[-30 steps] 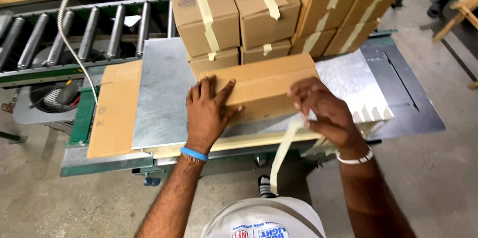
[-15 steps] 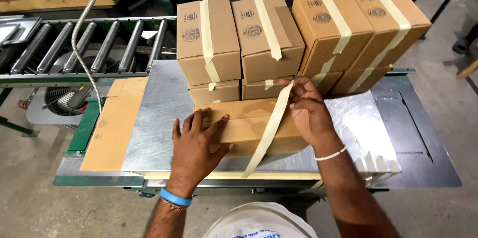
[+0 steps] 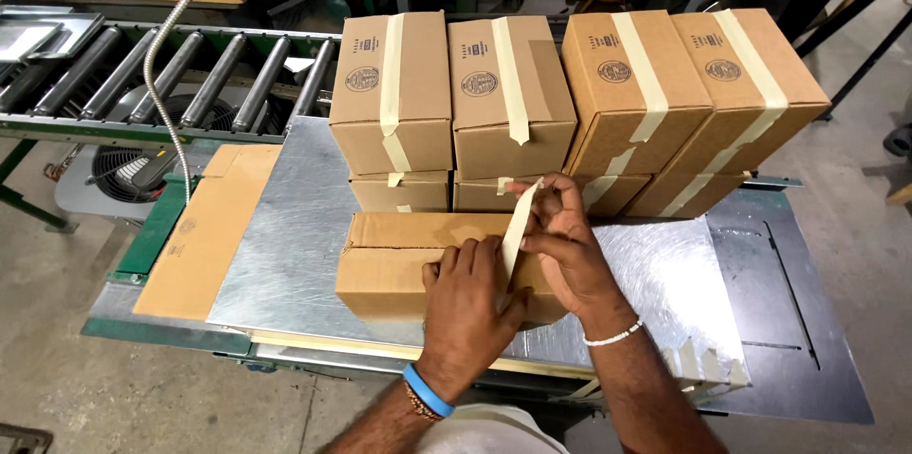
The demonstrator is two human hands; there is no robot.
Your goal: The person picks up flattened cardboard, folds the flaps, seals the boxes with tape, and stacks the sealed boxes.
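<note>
The left hand [image 3: 472, 297] lies flat, fingers spread, on the brown cardboard box [image 3: 399, 264] on the metal tabletop [image 3: 285, 245]; right hand [image 3: 565, 245] fingers pinch a beige tape strip [image 3: 518, 226] just above the box.

One head-worn camera looks steeply down and forward. It sits close above the bench [image 3: 285, 255], facing the roller conveyor [image 3: 171, 74] behind.

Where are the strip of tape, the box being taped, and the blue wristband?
strip of tape [image 3: 518, 226], head view, middle of the strip.
box being taped [image 3: 389, 264], head view, bare top face.
blue wristband [image 3: 427, 392], head view, band's middle.
</note>
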